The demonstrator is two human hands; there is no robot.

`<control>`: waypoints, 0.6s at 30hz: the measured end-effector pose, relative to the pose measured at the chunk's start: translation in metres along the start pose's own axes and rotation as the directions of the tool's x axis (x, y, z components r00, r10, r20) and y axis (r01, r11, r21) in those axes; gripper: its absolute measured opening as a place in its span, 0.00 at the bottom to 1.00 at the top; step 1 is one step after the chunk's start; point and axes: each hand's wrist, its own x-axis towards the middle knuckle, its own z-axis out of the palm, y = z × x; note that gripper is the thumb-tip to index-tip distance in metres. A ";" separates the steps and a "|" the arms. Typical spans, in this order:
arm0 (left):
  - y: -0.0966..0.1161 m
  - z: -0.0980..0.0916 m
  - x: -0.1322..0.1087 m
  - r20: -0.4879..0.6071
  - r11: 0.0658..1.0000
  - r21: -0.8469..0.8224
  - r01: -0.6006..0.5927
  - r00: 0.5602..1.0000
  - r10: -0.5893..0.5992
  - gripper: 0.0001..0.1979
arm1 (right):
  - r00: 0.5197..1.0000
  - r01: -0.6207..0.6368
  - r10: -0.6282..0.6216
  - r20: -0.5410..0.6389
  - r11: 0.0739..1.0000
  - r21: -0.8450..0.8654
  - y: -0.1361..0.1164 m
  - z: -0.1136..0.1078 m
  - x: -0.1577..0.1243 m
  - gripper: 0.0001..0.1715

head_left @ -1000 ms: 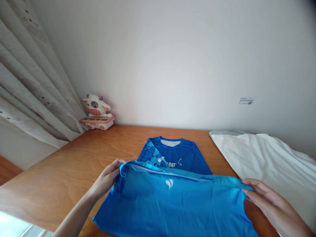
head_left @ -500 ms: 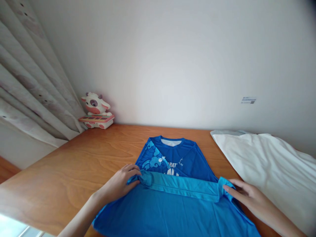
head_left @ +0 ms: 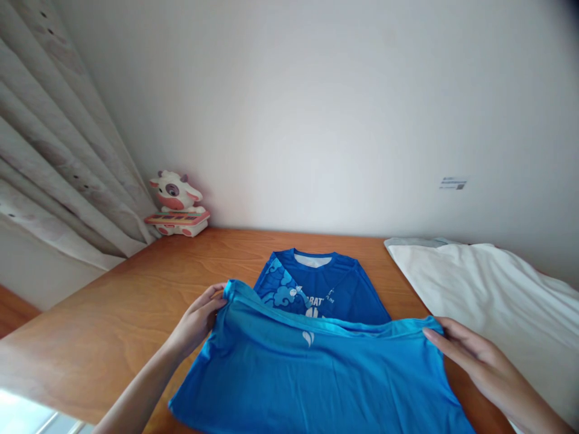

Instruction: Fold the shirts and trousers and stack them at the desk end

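Mid-fold: left hand (head_left: pixel 195 322) and right hand (head_left: pixel 474 361) each pinch the blue shirt (head_left: pixel 312 374) hem corners; next, lay it toward twelve o'clock, evenly.

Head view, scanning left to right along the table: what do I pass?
Curtain → cow toy → left hand → blue shirt → right hand → white cloth.

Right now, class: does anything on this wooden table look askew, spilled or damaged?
Nothing stands out. The blue sports shirt lies straight, its bottom hem lifted evenly by the left hand and right hand. The toy cow sits upright; the white cloth lies flat.
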 end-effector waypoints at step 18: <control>0.004 -0.007 -0.019 0.242 0.733 0.611 -0.298 0.952 0.186 0.14 | 0.985 0.172 -0.167 0.041 0.963 -0.209 0.028 -0.017 0.008 0.25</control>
